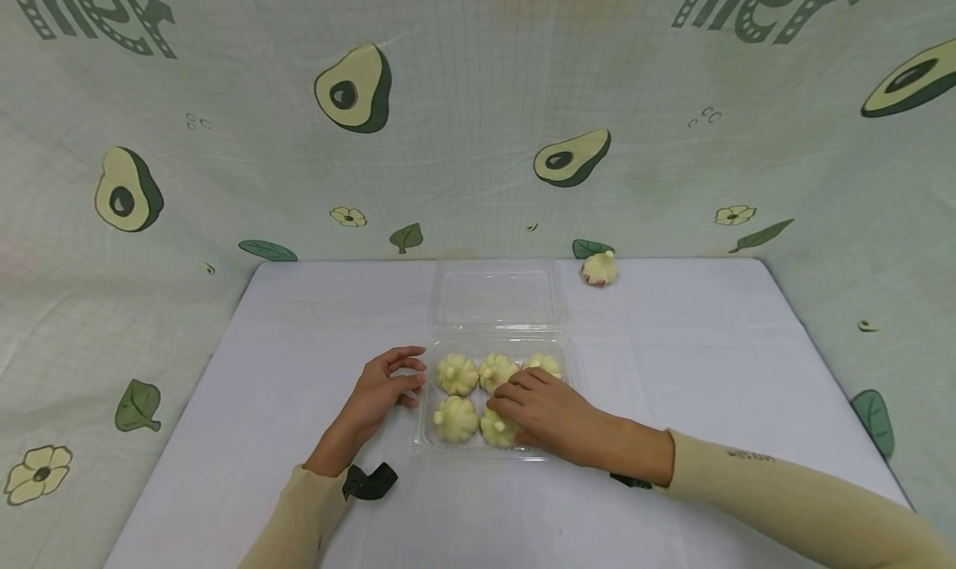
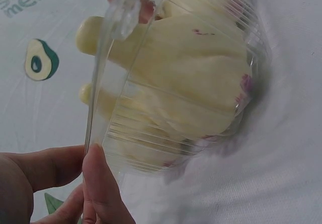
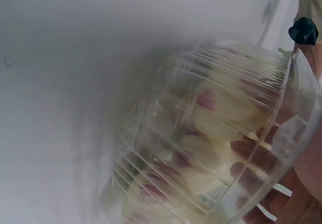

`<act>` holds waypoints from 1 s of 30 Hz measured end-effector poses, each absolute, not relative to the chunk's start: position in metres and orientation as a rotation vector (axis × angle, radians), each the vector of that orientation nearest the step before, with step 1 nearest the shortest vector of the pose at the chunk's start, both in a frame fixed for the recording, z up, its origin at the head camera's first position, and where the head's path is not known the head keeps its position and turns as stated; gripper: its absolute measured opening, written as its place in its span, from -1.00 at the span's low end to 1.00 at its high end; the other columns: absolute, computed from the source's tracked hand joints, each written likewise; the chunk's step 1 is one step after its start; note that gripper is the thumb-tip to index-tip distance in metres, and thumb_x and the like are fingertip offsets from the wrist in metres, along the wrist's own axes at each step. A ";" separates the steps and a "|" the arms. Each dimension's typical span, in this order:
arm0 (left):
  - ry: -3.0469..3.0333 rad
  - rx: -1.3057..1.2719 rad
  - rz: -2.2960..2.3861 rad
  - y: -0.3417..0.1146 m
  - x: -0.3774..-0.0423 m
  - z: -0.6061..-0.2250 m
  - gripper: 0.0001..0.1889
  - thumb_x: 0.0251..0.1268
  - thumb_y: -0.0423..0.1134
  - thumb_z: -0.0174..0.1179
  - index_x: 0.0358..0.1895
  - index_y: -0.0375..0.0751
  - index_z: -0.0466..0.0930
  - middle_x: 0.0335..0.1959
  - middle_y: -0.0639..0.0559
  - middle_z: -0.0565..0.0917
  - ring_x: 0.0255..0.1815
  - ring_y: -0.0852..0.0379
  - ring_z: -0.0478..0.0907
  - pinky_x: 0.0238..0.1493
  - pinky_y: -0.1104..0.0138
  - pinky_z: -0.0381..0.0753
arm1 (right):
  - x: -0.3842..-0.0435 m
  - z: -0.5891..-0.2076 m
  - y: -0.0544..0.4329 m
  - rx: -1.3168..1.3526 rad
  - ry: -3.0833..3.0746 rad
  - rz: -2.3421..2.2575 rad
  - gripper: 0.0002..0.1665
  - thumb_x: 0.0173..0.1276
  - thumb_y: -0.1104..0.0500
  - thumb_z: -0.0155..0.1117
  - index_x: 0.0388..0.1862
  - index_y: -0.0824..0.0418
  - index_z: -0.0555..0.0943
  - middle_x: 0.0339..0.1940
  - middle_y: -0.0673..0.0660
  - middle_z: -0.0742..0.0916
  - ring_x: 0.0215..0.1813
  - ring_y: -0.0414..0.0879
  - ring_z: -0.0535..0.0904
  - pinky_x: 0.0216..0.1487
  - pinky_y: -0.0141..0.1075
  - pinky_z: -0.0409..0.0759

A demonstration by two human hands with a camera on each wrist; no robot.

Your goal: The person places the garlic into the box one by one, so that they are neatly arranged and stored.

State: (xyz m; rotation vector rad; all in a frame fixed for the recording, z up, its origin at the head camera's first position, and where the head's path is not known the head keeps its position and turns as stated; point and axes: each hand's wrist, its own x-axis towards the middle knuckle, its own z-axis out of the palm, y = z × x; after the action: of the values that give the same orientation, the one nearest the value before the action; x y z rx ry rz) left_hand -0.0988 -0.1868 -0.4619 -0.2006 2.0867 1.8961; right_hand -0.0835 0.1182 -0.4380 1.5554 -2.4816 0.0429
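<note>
White table (image 1: 709, 370), clear container (image 1: 496, 334), 1 garlic bulb (image 1: 600, 270)

Clear container (image 3: 304, 90), garlic bulbs (image 3: 226, 110) inside, fingers (image 3: 275, 202), cloth (image 3: 60, 83)

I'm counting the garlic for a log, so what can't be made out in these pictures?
Head view: the right hand covers the front right part of the clear box; any garlic beneath is hidden.
Head view: its fingers hide part of the back right bulb.
Right wrist view: blur and ribbed plastic obscure the bulbs' outlines.
Head view: the writing on the right sleeve is too small to read.
</note>
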 end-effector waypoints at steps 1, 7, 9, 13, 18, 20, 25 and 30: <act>2.086 -0.202 1.896 -0.187 -0.099 -0.462 -0.49 0.46 -0.50 0.23 0.43 -0.42 0.45 -0.04 -0.07 0.63 -0.28 0.14 0.63 -0.37 0.38 0.71 | -0.083 -0.437 0.119 1.551 -2.480 0.036 -0.27 0.11 -0.11 0.72 0.21 0.09 0.66 0.12 -0.05 0.73 0.19 -0.08 0.59 0.29 -0.20 0.55; 2.087 -0.200 1.891 -0.187 -0.098 -0.462 -0.49 0.46 -0.49 0.23 0.44 -0.42 0.45 -0.04 -0.07 0.62 -0.27 0.13 0.63 -0.37 0.38 0.72 | -0.081 -0.434 0.124 1.520 -2.460 -0.001 -0.27 0.11 -0.16 0.71 0.21 0.07 0.67 0.12 -0.07 0.74 0.18 -0.10 0.59 0.30 -0.21 0.55; 2.089 -0.202 1.889 -0.187 -0.098 -0.462 -0.49 0.47 -0.48 0.23 0.44 -0.41 0.45 -0.04 -0.07 0.62 -0.27 0.13 0.62 -0.37 0.37 0.72 | -0.081 -0.434 0.125 1.518 -2.458 0.005 -0.26 0.10 -0.15 0.72 0.21 0.08 0.68 0.11 -0.07 0.74 0.18 -0.09 0.60 0.30 -0.21 0.55; 2.091 -0.207 1.887 -0.187 -0.099 -0.462 -0.49 0.47 -0.48 0.23 0.44 -0.41 0.45 -0.04 -0.07 0.62 -0.27 0.13 0.63 -0.36 0.37 0.72 | -0.081 -0.434 0.127 1.519 -2.459 0.021 -0.28 0.09 -0.12 0.73 0.20 0.08 0.69 0.10 -0.06 0.74 0.18 -0.09 0.60 0.31 -0.21 0.54; 2.092 -0.205 1.885 -0.187 -0.099 -0.462 -0.49 0.47 -0.47 0.23 0.44 -0.41 0.45 -0.05 -0.06 0.62 -0.26 0.13 0.62 -0.36 0.37 0.72 | -0.081 -0.436 0.126 1.525 -2.466 0.040 -0.34 0.09 -0.06 0.74 0.16 0.06 0.70 0.07 -0.08 0.75 0.16 -0.10 0.59 0.32 -0.21 0.54; 2.089 -0.205 1.887 -0.187 -0.099 -0.462 -0.49 0.47 -0.47 0.23 0.44 -0.41 0.45 -0.05 -0.06 0.62 -0.27 0.13 0.62 -0.37 0.37 0.72 | -0.081 -0.437 0.124 1.525 -2.468 0.047 -0.37 0.10 -0.02 0.74 0.14 0.06 0.70 0.05 -0.08 0.74 0.15 -0.11 0.59 0.31 -0.22 0.54; 2.081 -0.208 1.894 -0.187 -0.099 -0.462 -0.49 0.47 -0.48 0.23 0.44 -0.42 0.45 -0.04 -0.06 0.62 -0.27 0.13 0.62 -0.37 0.37 0.72 | -0.081 -0.441 0.122 1.510 -2.460 0.038 -0.40 0.11 0.00 0.74 0.11 0.05 0.70 0.03 -0.09 0.74 0.13 -0.11 0.60 0.30 -0.22 0.55; 2.078 -0.211 1.897 -0.186 -0.099 -0.461 -0.49 0.46 -0.48 0.23 0.44 -0.41 0.45 -0.04 -0.07 0.62 -0.27 0.13 0.61 -0.37 0.37 0.72 | -0.081 -0.442 0.123 1.489 -2.432 0.012 -0.37 0.08 -0.03 0.76 0.11 0.05 0.70 0.02 -0.09 0.74 0.12 -0.12 0.61 0.29 -0.22 0.55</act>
State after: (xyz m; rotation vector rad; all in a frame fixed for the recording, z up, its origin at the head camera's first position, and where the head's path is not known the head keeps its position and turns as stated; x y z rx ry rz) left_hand -0.0986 -0.1862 -0.4614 -0.2111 2.0779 1.8965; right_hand -0.0805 0.1227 -0.4420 1.4887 -2.4321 0.0123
